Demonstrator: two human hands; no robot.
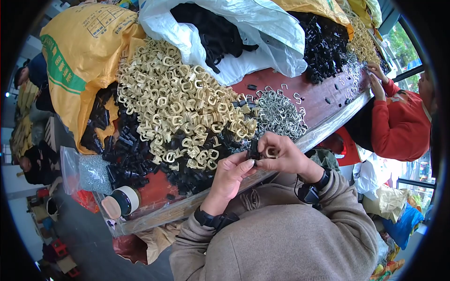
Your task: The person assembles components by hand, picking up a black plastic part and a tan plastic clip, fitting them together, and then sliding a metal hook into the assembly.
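My left hand (227, 180) is closed, its thumb and fingertips pinching the lower end of a small black plastic part (253, 149). My right hand (293, 159) meets it there, fingers curled round a beige plastic loop (271, 152) beside the black part. Fingertips hide where the two pieces meet. Just beyond my hands lies a big heap of beige plastic loops (180, 93). To its right is a pile of shiny metal U-shaped shackles (279, 112). Black plastic parts (129, 154) are heaped at the left and along the table's near side.
A yellow woven sack (93, 37) and a white sack (276, 33) with black contents stand at the back. A jar (126, 201) and a clear bag of small pieces (93, 173) sit at the left corner. A co-worker in red (403, 122) works at the right.
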